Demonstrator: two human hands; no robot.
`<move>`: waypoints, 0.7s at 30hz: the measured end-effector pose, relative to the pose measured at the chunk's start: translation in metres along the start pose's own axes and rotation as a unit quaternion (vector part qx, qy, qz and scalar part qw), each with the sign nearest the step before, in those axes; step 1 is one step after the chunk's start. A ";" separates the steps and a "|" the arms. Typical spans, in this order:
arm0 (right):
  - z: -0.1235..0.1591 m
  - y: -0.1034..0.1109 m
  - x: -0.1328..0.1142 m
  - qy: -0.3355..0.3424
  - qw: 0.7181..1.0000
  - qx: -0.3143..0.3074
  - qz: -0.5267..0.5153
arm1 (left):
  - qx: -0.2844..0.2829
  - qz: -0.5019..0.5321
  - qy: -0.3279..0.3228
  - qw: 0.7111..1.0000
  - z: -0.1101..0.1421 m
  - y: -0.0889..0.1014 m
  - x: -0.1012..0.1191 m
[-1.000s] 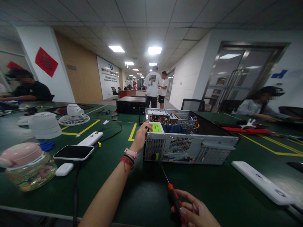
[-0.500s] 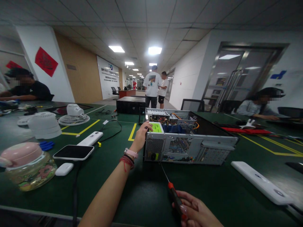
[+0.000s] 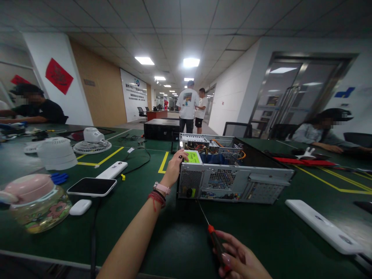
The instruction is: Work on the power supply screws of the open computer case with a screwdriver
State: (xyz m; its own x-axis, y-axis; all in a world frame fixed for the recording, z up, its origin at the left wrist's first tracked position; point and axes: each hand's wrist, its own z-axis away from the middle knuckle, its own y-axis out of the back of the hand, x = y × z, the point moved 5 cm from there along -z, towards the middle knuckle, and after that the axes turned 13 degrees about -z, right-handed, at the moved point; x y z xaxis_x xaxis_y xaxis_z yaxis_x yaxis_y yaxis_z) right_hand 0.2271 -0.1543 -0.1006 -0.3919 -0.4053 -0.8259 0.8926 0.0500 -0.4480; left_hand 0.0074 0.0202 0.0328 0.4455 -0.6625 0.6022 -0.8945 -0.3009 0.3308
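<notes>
An open grey computer case lies on its side on the green table, its rear panel facing me, cables and a green-labelled power supply showing inside. My left hand grips the case's upper left corner, fingers curled over the edge beside the power supply. My right hand at the bottom edge is closed round the red and black handle of a long screwdriver. The thin shaft runs up to the lower rear panel, its tip touching near the left bottom corner.
On the left lie a phone, a white remote, a white earbud case, a pink-lidded jar and white fan parts. A long white panel lies at right. People sit at both sides; two stand in the corridor.
Almost nothing has moved. My right hand with the screwdriver shifted very slightly right and down; my left hand stays on the case.
</notes>
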 end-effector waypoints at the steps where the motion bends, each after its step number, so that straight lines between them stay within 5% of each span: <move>1: 0.000 0.000 0.000 0.002 1.000 0.002 -0.002 | 0.000 -0.003 0.000 1.000 0.000 0.000 0.000; 21: 0.011 -0.008 -0.007 -0.052 0.998 -0.017 -0.027 | 0.005 0.007 0.000 1.000 0.000 0.000 0.000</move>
State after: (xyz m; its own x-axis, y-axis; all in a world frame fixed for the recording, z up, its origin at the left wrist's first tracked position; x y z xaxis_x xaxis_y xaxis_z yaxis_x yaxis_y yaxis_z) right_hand 0.2254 -0.1616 -0.0879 -0.4120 -0.5016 -0.7607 0.8619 0.0564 -0.5040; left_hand 0.0071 0.0205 0.0329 0.4326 -0.6664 0.6072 -0.9011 -0.2976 0.3153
